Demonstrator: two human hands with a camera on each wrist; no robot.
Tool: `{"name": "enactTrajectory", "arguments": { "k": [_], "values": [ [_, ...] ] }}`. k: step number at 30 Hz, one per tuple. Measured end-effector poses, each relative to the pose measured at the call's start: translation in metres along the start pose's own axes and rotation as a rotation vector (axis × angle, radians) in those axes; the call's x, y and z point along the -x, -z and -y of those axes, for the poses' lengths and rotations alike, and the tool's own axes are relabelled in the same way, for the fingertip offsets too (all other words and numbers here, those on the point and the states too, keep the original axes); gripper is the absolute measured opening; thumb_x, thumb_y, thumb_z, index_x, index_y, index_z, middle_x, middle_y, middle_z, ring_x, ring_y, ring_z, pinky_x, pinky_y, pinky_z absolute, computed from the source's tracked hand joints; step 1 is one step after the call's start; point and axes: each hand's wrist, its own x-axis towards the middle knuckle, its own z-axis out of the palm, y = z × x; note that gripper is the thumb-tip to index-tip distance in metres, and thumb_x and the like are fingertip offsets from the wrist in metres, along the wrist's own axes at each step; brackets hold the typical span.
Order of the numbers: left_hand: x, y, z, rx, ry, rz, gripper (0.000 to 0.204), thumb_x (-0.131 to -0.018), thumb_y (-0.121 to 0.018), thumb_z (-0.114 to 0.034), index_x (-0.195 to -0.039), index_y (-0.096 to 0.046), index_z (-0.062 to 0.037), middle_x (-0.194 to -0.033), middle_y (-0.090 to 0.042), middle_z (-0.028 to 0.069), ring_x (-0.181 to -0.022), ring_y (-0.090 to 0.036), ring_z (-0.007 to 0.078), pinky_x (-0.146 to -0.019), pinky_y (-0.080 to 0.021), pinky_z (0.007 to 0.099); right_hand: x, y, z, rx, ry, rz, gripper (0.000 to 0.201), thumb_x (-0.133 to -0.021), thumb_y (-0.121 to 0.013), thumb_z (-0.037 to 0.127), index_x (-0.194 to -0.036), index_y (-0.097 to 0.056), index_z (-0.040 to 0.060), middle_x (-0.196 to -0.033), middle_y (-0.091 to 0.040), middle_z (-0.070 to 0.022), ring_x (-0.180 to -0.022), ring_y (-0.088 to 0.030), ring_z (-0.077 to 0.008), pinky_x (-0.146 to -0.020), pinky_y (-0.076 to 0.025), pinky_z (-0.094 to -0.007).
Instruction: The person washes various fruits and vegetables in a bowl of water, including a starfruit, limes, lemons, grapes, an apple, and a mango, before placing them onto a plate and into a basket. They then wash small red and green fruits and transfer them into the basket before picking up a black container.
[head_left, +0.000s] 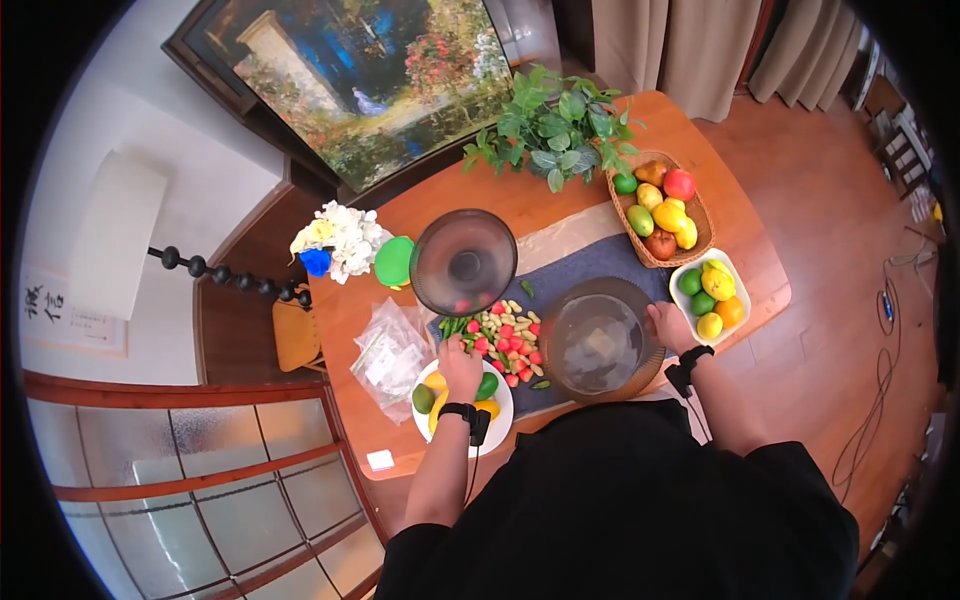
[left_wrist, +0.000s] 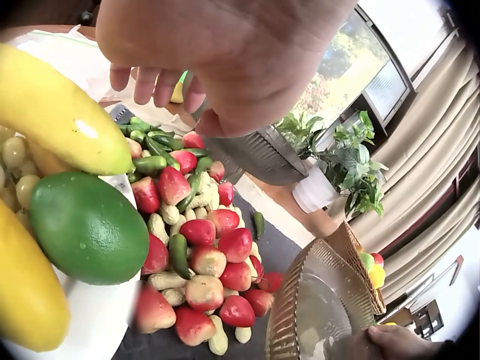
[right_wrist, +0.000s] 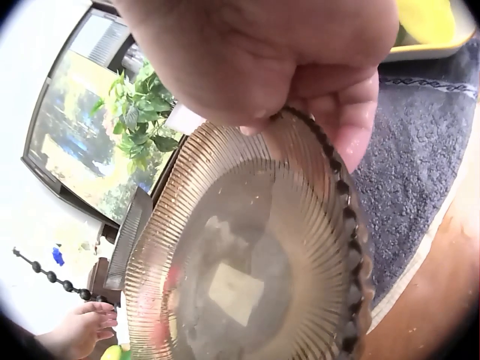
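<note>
My right hand [head_left: 668, 328] grips the rim of a ribbed, tinted glass bowl [head_left: 590, 372], thumb and fingers on either side of the edge in the right wrist view. A pale square patch shows at the bowl's bottom. My left hand [head_left: 461, 372] hovers between a white fruit plate [head_left: 508, 418] and a loose pile, its fingers hanging loosely bent with nothing visible in them. Red-and-cream strawberries [left_wrist: 235, 245], peanuts [left_wrist: 166, 280] and small green peppers [left_wrist: 154, 165] make up that pile. Closest to the left wrist on the plate are a green mango [left_wrist: 90, 229] and yellow fruit [left_wrist: 60, 105].
A second dark glass bowl [head_left: 440, 265] stands behind the pile. At the right are a wicker fruit basket [head_left: 690, 250] and a white fruit dish [head_left: 738, 322]. Plastic bags [head_left: 385, 360], white flowers [head_left: 350, 240] and a green lid-like disc [head_left: 394, 262] lie left; a leafy plant [head_left: 560, 125] stands behind.
</note>
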Motion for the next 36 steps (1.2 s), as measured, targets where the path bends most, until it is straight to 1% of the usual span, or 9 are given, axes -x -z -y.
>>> {"name": "enactTrajectory", "arguments": {
  "k": [4,7,9,12,16,21,22,29,36],
  "values": [
    [-0.003,-0.002,-0.001,-0.007,-0.006,0.002,0.041,-0.076,-0.071,-0.011,-0.114,-0.060,-0.0021,-0.111,-0.061,0.0176,-0.104,-0.060,0.0364,-0.089,-0.049,0.0461,-0.013,0.004,-0.018,-0.054,-0.053,-0.006,0.035,-0.104,-0.048,0.030,-0.093,-0.064,0.0008,-0.075,-0.068,-0.0127,-0.065,-0.067,-0.0232,-0.059,-0.054,-0.0347],
    [-0.005,0.000,0.000,-0.009,0.009,0.008,0.042,-0.076,-0.070,-0.010,-0.116,-0.059,-0.0019,-0.111,-0.061,0.0180,-0.105,-0.059,0.0373,-0.090,-0.048,0.0465,-0.022,0.001,-0.031,-0.085,-0.055,-0.004,0.033,-0.102,-0.051,0.028,-0.091,-0.064,-0.0002,-0.076,-0.068,-0.0151,-0.065,-0.067,-0.0259,-0.059,-0.053,-0.0369],
    [-0.007,-0.001,0.001,-0.016,-0.009,-0.022,0.043,-0.075,-0.069,-0.009,-0.116,-0.059,-0.0019,-0.113,-0.060,0.0187,-0.107,-0.058,0.0379,-0.091,-0.048,0.0468,-0.028,0.000,-0.039,0.236,0.110,-0.131,0.033,-0.100,-0.054,0.027,-0.088,-0.063,-0.0016,-0.077,-0.067,-0.0186,-0.064,-0.067,-0.0316,-0.062,-0.052,-0.0411],
    [-0.009,-0.004,0.002,0.009,0.027,-0.038,0.044,-0.073,-0.068,-0.010,-0.115,-0.059,0.0001,-0.114,-0.059,0.0235,-0.106,-0.057,0.0417,-0.094,-0.046,0.0471,-0.012,0.012,-0.005,0.090,-0.070,-0.027,0.034,-0.099,-0.055,0.028,-0.086,-0.063,-0.0023,-0.079,-0.067,-0.0216,-0.072,-0.067,-0.0375,-0.069,-0.051,-0.0460],
    [-0.012,-0.007,0.006,-0.036,0.044,-0.022,0.047,-0.075,-0.068,-0.010,-0.120,-0.057,-0.0013,-0.115,-0.058,0.0213,-0.108,-0.057,0.0400,-0.091,-0.047,0.0489,-0.009,0.014,-0.010,0.207,-0.001,-0.065,0.033,-0.099,-0.054,0.028,-0.088,-0.064,-0.0015,-0.079,-0.068,-0.0210,-0.076,-0.066,-0.0397,-0.072,-0.051,-0.0476],
    [-0.027,-0.007,0.013,-0.035,0.016,-0.037,0.050,-0.076,-0.070,-0.016,-0.121,-0.056,0.0008,-0.116,-0.058,0.0222,-0.109,-0.056,0.0416,-0.091,-0.046,0.0503,0.017,0.010,0.014,0.395,0.333,-0.487,0.020,-0.091,-0.060,0.016,-0.106,-0.063,0.0017,-0.098,-0.065,-0.0197,-0.093,-0.063,-0.0380,-0.083,-0.051,-0.0447],
    [-0.032,-0.006,0.014,-0.033,0.018,-0.039,0.050,-0.076,-0.070,-0.016,-0.121,-0.056,0.0008,-0.116,-0.058,0.0222,-0.109,-0.056,0.0416,-0.091,-0.046,0.0503,0.024,0.009,0.027,0.414,0.386,-0.443,0.024,-0.087,-0.062,0.012,-0.109,-0.061,0.0020,-0.109,-0.061,-0.0198,-0.103,-0.059,-0.0379,-0.089,-0.049,-0.0443],
    [-0.057,-0.008,0.019,-0.069,-0.014,0.207,0.060,-0.080,-0.074,-0.031,-0.124,-0.053,0.0022,-0.127,-0.056,0.0253,-0.115,-0.055,0.0423,-0.098,-0.046,0.0476,0.028,-0.061,0.127,0.425,0.916,-0.076,0.034,-0.085,-0.064,0.016,-0.116,-0.059,0.0045,-0.110,-0.060,-0.0168,-0.105,-0.059,-0.0360,-0.092,-0.048,-0.0451],
    [-0.050,-0.016,0.011,-0.019,-0.025,0.298,0.068,-0.075,-0.078,-0.028,-0.130,-0.050,-0.0008,-0.134,-0.052,0.0223,-0.123,-0.050,0.0409,-0.101,-0.044,0.0472,-0.002,-0.172,0.151,0.655,0.975,0.295,0.036,-0.085,-0.061,0.018,-0.119,-0.055,0.0057,-0.100,-0.063,-0.0159,-0.089,-0.066,-0.0329,-0.081,-0.052,-0.0430]
  ]
}}
